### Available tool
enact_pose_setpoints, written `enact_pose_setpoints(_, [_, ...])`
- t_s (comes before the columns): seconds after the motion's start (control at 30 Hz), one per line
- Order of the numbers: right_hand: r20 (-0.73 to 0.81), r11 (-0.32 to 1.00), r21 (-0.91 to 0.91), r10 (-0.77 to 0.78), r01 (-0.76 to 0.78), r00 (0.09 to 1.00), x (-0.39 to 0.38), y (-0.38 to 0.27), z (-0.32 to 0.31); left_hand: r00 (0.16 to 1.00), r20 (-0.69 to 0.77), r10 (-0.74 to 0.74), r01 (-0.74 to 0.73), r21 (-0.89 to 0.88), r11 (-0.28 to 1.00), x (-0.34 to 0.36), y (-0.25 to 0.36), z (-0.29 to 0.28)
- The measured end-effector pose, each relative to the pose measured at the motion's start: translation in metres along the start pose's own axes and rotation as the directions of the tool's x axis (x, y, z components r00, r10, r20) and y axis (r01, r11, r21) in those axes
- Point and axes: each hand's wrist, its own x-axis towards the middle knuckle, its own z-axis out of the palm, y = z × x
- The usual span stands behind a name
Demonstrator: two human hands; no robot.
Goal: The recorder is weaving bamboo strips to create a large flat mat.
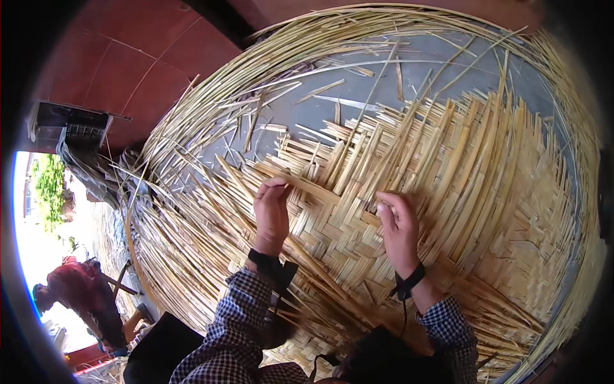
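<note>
A half-woven mat [348, 233] of pale split-cane strips spreads out below my hands, with a diagonal weave in its middle. My left hand [272, 214] pinches the end of a flat cane strip [313, 191] between thumb and fingers. From there the strip slants down to the right and meets the weave. Right of it, my right hand [401, 230] is just above the mat, thumb and forefinger curled a little apart with nothing visible between them. A short darker strip [371, 218] lies by its thumb. Dark bands circle both wrists.
Long loose cane strips [249, 70] curve around the mat's far side. Broken bits lie on the grey floor [422, 61]. Dark crumpled cloth [96, 169] sits at the left, near a red tiled wall [121, 57]. Another person [83, 301] bends over at the lower left.
</note>
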Motion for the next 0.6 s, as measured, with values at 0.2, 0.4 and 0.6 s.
enact_pose_setpoints(0.2, [0.481, 0.958, -0.199, -0.086, 0.204, 0.872, 0.037, -0.019, 0.063, 0.841, 0.459, -0.285, 0.077, 0.420, 0.904, 0.050, 0.032, 0.008])
enact_pose_setpoints(0.4, [0.478, 0.951, -0.173, -0.147, 0.257, 0.866, 0.025, 0.005, 0.062, 0.714, 0.602, -0.358, -0.430, 0.780, 0.454, 0.085, 0.041, 0.041])
enact_pose_setpoints(0.6, [0.371, 0.938, -0.030, -0.311, 0.347, 0.875, 0.012, -0.008, 0.057, 0.775, 0.494, -0.393, -0.403, 0.866, 0.295, 0.078, 0.029, 0.047])
